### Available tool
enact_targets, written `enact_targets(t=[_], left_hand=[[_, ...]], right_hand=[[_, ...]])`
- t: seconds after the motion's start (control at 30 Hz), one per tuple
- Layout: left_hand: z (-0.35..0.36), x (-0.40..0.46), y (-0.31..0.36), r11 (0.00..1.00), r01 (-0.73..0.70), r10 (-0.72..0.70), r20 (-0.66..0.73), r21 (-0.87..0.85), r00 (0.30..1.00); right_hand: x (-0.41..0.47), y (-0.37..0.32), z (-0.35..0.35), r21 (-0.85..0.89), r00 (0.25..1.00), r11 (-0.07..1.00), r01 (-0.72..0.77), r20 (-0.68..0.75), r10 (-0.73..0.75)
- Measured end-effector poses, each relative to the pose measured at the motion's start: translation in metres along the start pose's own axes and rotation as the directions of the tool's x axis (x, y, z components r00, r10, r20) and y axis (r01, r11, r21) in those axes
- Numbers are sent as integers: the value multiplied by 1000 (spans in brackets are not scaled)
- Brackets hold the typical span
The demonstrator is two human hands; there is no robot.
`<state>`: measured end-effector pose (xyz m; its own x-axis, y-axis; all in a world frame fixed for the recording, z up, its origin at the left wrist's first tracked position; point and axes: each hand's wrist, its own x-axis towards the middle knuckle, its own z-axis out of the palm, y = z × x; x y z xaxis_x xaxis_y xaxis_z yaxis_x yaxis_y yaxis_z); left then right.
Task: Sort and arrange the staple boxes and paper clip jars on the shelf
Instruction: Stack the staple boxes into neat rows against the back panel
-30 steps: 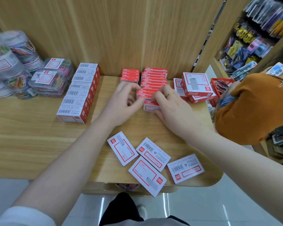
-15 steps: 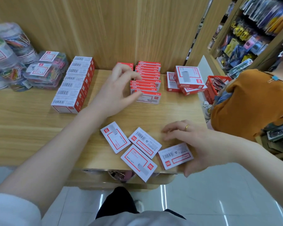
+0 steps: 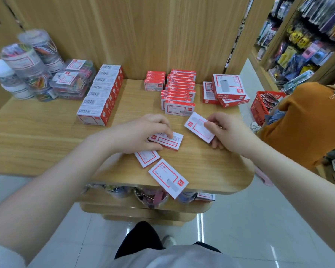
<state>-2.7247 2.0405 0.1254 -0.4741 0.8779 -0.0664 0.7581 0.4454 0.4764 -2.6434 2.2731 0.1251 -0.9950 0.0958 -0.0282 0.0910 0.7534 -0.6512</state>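
Note:
My right hand (image 3: 226, 130) grips a small white-and-red staple box (image 3: 196, 126), lifted a little above the wooden shelf (image 3: 46, 136). My left hand (image 3: 139, 134) pinches another staple box (image 3: 172, 142) lying flat on the shelf. Two more loose boxes lie nearer me: one (image 3: 147, 158) partly under my left hand, one (image 3: 168, 178) at the front edge. Behind them stands a row of small red boxes (image 3: 179, 93), with a short stack (image 3: 154, 81) to its left. A row of larger boxes (image 3: 103, 95) runs further left. Clear paper clip jars (image 3: 29, 62) stand at the far left.
Flat clear cases of coloured clips (image 3: 74, 80) sit beside the jars. Bigger staple cartons (image 3: 227, 89) are piled at the back right. A person in an orange top (image 3: 306, 120) crouches at the right by a red basket (image 3: 261, 105). Lower shelves hold tubs (image 3: 151, 196).
My left hand came back from the red row onto a loose box. My right hand picked up a loose box and raised it toward the row. The camera shifted.

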Motion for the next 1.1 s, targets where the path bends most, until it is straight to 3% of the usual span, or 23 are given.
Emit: enact_targets(t=[0.07,0.17,0.3,0.37,0.47,0.57,0.67,0.77,0.83,0.93,1.0,1.1], left_hand=[[-2,3,-1,992,68,-66,-27,107,997],[0,6,1,968,130,-127,-25,216,992],[-1,10,5,966,142,-103,-179,218,978],[-3,15,4,953,217,-159,-261,213,952],[-7,19,-3,951,298,-266,-277,80,923],[-12,18,-10,954,277,-297,-238,-113,925],[-13,16,-8,964,249,-264,-264,-91,928],[-12,16,-6,980,199,-189,-349,-9,918],[-11,16,-6,990,139,-126,-424,0,897],[-15,15,0,978,74,-179,-614,-193,769],[-23,17,7,981,52,-167,-681,-187,713],[-26,24,8,998,64,-54,-606,-5,794]], right_hand=[[3,0,1,156,996,984,-87,34,83],[4,-1,-4,449,972,865,-222,166,163],[1,1,-7,458,975,867,-199,184,127],[0,0,-4,440,978,876,-196,156,141],[-1,-2,-2,290,986,945,-154,104,128],[-3,-12,-8,-28,989,1000,-4,150,9],[-3,-20,-9,-265,977,961,78,211,-21],[1,-23,-5,-282,973,949,139,219,-77],[3,-23,-4,-231,976,960,157,182,-116],[7,-22,-6,-26,986,985,168,14,-168],[10,-22,-10,155,981,974,165,-128,-146],[13,-19,-11,390,983,909,150,-158,-95]])
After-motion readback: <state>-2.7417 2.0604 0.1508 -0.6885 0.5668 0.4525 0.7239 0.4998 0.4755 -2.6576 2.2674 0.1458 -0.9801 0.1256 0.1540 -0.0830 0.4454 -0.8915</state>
